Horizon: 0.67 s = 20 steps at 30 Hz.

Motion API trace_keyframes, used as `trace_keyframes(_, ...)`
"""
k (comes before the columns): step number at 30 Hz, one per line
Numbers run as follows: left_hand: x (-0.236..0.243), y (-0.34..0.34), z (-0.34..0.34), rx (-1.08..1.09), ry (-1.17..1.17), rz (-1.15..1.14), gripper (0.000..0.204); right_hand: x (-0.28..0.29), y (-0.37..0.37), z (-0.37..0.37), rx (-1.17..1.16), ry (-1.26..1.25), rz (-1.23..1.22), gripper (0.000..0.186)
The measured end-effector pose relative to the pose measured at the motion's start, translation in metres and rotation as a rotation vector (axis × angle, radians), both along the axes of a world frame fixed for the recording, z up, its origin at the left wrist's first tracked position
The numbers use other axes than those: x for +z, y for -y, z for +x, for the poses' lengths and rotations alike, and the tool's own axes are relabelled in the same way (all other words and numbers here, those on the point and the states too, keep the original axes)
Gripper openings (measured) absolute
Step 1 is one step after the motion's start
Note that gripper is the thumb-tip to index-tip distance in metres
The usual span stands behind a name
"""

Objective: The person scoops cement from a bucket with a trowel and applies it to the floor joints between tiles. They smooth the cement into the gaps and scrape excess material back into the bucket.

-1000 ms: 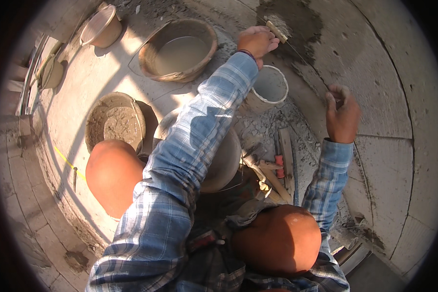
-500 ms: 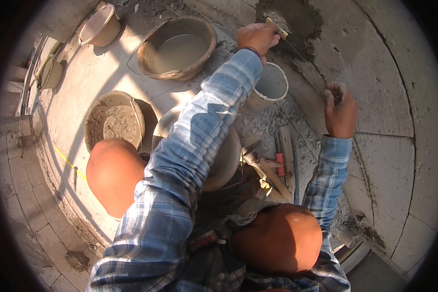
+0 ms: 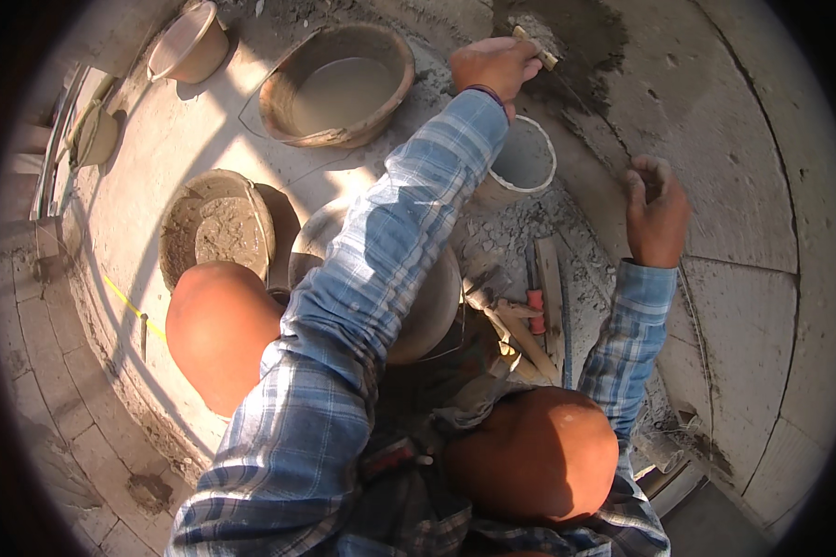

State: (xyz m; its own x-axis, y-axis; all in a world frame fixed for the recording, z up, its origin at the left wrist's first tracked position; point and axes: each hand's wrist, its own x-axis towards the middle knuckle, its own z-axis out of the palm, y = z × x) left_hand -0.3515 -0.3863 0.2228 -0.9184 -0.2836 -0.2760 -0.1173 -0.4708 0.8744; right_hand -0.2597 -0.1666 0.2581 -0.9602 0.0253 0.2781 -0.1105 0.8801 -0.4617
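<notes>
My left hand (image 3: pixel 494 67) reaches far forward and grips the wooden handle of a trowel (image 3: pixel 541 51). The blade lies in a dark patch of wet mortar (image 3: pixel 581 37) on the stone floor. A white bucket (image 3: pixel 525 165) stands just below that hand. My right hand (image 3: pixel 656 215) rests on a pale stone slab (image 3: pixel 752 186) to the right with its fingers curled. Whether it holds anything is hidden. Both sleeves are blue plaid.
A large brown basin of grey slurry (image 3: pixel 279 102) sits at the top left, and a smaller basin of mortar (image 3: pixel 178 232) sits left of my orange-clad knee (image 3: pixel 215 339). A small bucket (image 3: pixel 190 42) stands at the far top left. Red-handled tools (image 3: pixel 534 304) and a wooden strip (image 3: pixel 550 292) lie among rubble.
My left hand has shifted slightly with the trowel over the mortar patch. My right hand has stayed on the slab.
</notes>
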Motion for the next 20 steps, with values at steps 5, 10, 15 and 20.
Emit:
trace_keyframes(5, 0.003, 0.003, -0.001, 0.010, 0.036, -0.051, 0.023, 0.006, 0.011, 0.009, 0.015, -0.127, -0.023, 0.021)
trace_keyframes(10, -0.001, 0.015, -0.003, -0.122, 0.022, 0.000, 0.039, -0.002, 0.007, 0.070, 0.074, 0.094, -0.201, 0.021)
trace_keyframes(15, -0.030, 0.036, -0.015, -0.067, 0.084, -0.071, 0.034, -0.092, -0.033, 0.172, 0.073, 0.423, -0.254, 0.016)
trace_keyframes(20, 0.027, 0.152, -0.064, -0.008, -0.245, -0.060, 0.023, -0.166, -0.032, 0.226, 0.287, 0.394, -0.064, 0.023)
